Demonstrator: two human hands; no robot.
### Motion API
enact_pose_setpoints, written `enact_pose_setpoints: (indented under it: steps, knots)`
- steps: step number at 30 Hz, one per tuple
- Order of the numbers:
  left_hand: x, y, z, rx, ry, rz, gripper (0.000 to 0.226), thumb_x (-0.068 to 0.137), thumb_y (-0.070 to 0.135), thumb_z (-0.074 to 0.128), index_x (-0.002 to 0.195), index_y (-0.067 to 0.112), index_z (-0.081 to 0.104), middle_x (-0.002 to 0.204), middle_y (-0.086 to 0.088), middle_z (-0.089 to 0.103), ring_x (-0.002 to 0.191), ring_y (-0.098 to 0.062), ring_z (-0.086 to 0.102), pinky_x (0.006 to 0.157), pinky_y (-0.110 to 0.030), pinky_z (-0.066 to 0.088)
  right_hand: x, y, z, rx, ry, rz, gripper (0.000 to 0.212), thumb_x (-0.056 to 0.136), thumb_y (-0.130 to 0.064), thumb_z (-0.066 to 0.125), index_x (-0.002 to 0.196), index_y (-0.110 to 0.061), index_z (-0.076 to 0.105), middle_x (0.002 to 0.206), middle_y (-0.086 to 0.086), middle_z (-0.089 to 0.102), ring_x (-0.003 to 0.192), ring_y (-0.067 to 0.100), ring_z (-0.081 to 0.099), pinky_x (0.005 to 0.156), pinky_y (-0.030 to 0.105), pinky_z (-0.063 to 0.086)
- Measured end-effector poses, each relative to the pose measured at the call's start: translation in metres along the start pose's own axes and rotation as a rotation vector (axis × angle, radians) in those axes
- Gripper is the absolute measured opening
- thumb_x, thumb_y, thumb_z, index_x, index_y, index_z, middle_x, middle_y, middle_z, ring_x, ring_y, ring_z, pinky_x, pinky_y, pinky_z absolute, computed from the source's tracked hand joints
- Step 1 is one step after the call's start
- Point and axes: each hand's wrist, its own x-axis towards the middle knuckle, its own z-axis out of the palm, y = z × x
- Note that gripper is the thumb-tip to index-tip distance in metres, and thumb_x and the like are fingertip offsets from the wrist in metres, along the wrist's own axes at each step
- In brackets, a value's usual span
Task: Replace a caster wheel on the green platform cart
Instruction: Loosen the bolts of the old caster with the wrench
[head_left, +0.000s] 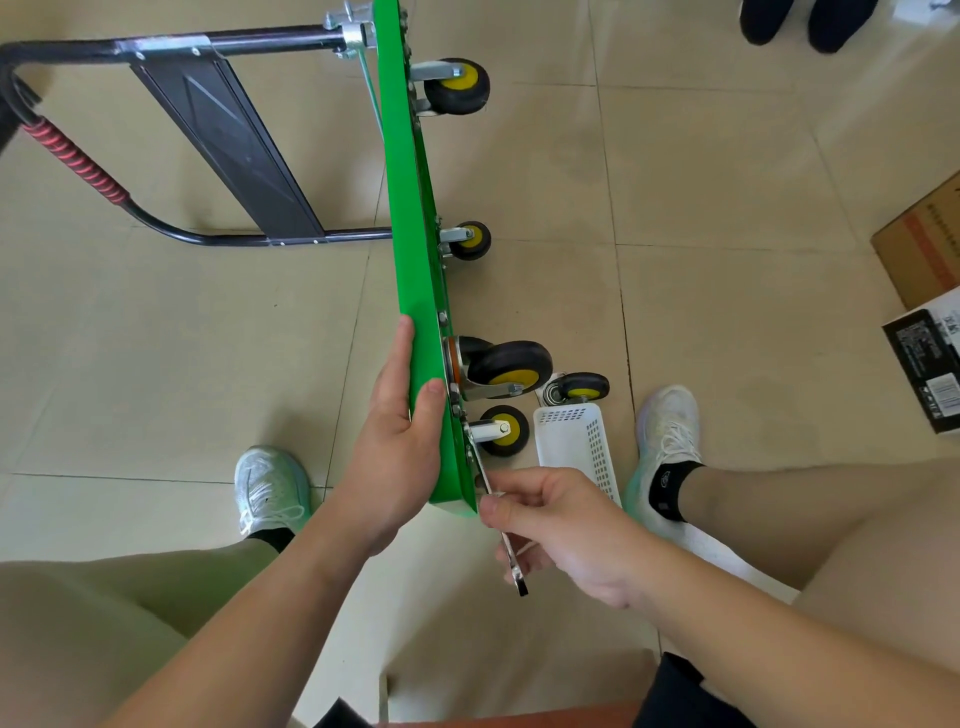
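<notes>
The green platform cart (410, 208) stands on its long edge on the tiled floor, underside facing right. Black-and-yellow caster wheels stick out from it, the nearest big one (506, 366) just above a smaller one (501, 431). My left hand (400, 441) grips the near end of the deck, thumb on the underside edge. My right hand (561, 525) holds a metal wrench (506, 540) whose head reaches up to the bolts by the near corner. A loose caster wheel (579, 389) lies on the floor beside the cart.
A white perforated plastic basket (584, 447) lies on the floor between my feet, right of the cart. The cart's black folded handle (223, 135) with red grip lies to the left. Cardboard and black boxes (924, 312) sit at the right edge. Another person's shoes (805, 21) show at the top.
</notes>
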Motion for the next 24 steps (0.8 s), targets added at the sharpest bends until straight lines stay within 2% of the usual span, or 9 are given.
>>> enact_pose_setpoints:
  steps: [3, 8, 15, 20, 24]
  knots:
    - [0.001, -0.001, -0.001, -0.016, -0.007, 0.002, 0.058, 0.089, 0.064, 0.043, 0.132, 0.089, 0.014, 0.160, 0.020, 0.042, 0.144, -0.016, 0.048, 0.119, -0.049, 0.041, -0.002, -0.011, 0.007, 0.025, 0.021, 0.011, 0.014, 0.092, -0.011, 0.069, 0.105, -0.011, 0.074, 0.085, 0.008, 0.064, 0.057, 0.019, 0.062, 0.055, 0.034, 0.052]
    - [0.002, -0.004, -0.003, -0.034, -0.020, 0.007, 0.062, 0.084, 0.068, 0.044, 0.136, 0.086, 0.015, 0.161, 0.019, 0.041, 0.144, -0.019, 0.049, 0.116, -0.050, 0.043, 0.000, -0.026, 0.015, -0.002, 0.031, 0.014, 0.008, 0.095, -0.014, 0.066, 0.097, -0.014, 0.074, 0.081, 0.004, 0.067, 0.059, 0.015, 0.063, 0.050, 0.026, 0.053]
    - [0.002, -0.004, -0.002, -0.011, -0.017, 0.004, 0.059, 0.092, 0.058, 0.042, 0.138, 0.084, 0.015, 0.161, 0.021, 0.040, 0.144, -0.012, 0.048, 0.119, -0.044, 0.041, 0.008, -0.034, 0.020, 0.022, 0.048, 0.019, 0.021, 0.095, -0.021, 0.066, 0.099, -0.001, 0.075, 0.071, 0.003, 0.069, 0.055, 0.015, 0.060, 0.050, 0.026, 0.054]
    - [0.002, -0.006, -0.002, -0.024, -0.022, 0.009, 0.061, 0.094, 0.056, 0.042, 0.144, 0.079, 0.015, 0.162, 0.022, 0.037, 0.147, -0.010, 0.043, 0.122, -0.044, 0.037, 0.011, -0.036, 0.018, -0.021, 0.033, 0.040, 0.027, 0.096, -0.021, 0.065, 0.104, 0.004, 0.073, 0.086, 0.014, 0.070, 0.056, 0.017, 0.061, 0.050, 0.025, 0.054]
    - [0.002, -0.005, -0.002, -0.029, -0.029, 0.012, 0.061, 0.091, 0.062, 0.043, 0.141, 0.082, 0.015, 0.163, 0.022, 0.037, 0.147, -0.014, 0.044, 0.121, -0.046, 0.039, 0.012, -0.033, 0.018, -0.001, 0.045, 0.037, 0.029, 0.096, -0.022, 0.066, 0.105, 0.005, 0.073, 0.087, 0.015, 0.069, 0.056, 0.017, 0.060, 0.050, 0.025, 0.053]
